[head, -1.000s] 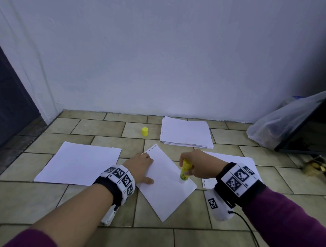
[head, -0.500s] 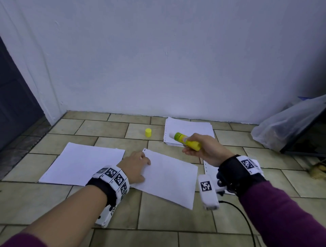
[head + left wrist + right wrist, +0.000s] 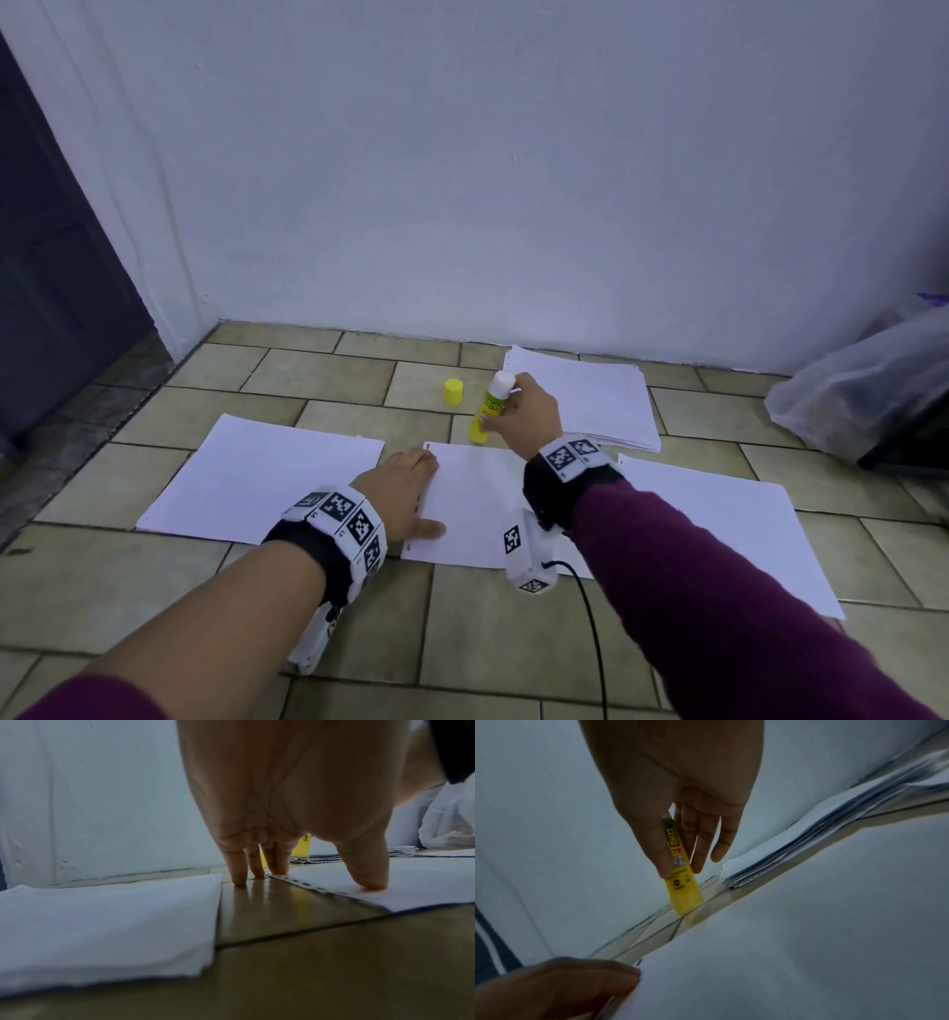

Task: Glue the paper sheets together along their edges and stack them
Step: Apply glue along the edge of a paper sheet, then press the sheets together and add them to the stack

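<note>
My left hand (image 3: 418, 491) lies flat, fingers straight. Its thumb (image 3: 370, 882) presses the perforated left edge of the middle white sheet (image 3: 477, 509), while the other fingers (image 3: 237, 874) touch the tile beside it. My right hand (image 3: 508, 411) pinches the uncapped yellow glue stick (image 3: 488, 413) between thumb and fingers. The glue stick (image 3: 681, 880) stands with its base on the floor just beyond the middle sheet (image 3: 808, 943). Its yellow cap (image 3: 453, 391) sits a little to the left. A single sheet (image 3: 257, 478) lies at the left and a larger one (image 3: 719, 529) at the right.
A stack of white paper (image 3: 590, 401) lies by the wall behind my right hand. A translucent plastic bag (image 3: 862, 390) sits at the far right. A dark doorway (image 3: 51, 257) is at the left. A wrist-camera cable (image 3: 590, 632) trails over the tiles.
My right hand lifted the glue stick off the middle sheet, carried it toward the wall and stood it on the floor. Under my left hand the middle sheet turned squarer.
</note>
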Demonstrator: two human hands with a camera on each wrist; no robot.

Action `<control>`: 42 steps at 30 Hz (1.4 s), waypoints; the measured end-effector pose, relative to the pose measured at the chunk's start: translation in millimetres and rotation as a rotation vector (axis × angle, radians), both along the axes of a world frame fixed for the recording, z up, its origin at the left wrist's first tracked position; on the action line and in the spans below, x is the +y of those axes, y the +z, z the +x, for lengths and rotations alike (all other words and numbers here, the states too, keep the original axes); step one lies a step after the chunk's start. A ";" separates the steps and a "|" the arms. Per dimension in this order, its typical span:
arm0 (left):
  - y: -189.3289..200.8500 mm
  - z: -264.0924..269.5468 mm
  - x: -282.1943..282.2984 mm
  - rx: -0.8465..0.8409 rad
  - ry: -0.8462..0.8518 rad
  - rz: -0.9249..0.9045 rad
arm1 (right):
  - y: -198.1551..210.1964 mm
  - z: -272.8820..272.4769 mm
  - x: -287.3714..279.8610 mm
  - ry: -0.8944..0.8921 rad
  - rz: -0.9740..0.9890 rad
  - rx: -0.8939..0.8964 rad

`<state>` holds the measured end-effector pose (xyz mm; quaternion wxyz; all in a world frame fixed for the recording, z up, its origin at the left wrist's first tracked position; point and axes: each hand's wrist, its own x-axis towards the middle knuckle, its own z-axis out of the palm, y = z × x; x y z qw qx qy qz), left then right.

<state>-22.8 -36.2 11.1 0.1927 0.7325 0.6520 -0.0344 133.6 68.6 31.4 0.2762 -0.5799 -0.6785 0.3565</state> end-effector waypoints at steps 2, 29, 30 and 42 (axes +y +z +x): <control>-0.4 -0.5 0.2 -0.004 0.003 0.013 | 1.6 -9.5 3.3 0.038 0.080 -0.109; -7.3 -1.5 10.0 -0.073 0.074 -0.056 | 17.0 112.0 -29.9 -0.015 -0.053 -0.310; -7.8 -0.3 10.7 -0.070 0.085 -0.055 | 15.0 125.6 -33.0 -0.007 -0.094 -0.409; -7.2 -0.6 9.6 -0.057 0.089 -0.051 | -22.0 166.0 -57.7 0.023 -0.213 -0.679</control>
